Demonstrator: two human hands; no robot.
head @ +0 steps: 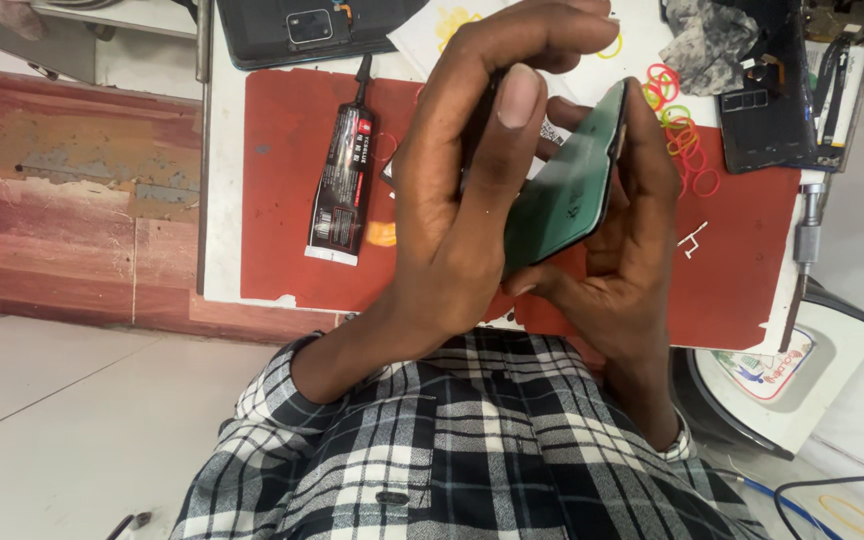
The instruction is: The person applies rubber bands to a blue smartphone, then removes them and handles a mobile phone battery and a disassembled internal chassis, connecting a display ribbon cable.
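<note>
Both my hands hold a thin green phone panel point(564, 195) up on edge above a red work mat point(282, 200). My left hand point(467, 180) wraps around its left side, thumb pressed near the top edge. From the right, my right hand point(637, 235) cups the panel, its fingers along the right edge and underneath. A dark part point(389, 172) peeks out behind my left hand; I cannot tell what it is.
A black glue tube point(342, 185) lies on the mat to the left. Coloured rubber bands point(682, 135) are scattered at the right. A dark phone point(302, 25), an opened phone frame point(767, 100), a grey cloth point(712, 40) and a screwdriver point(805, 250) sit around the mat.
</note>
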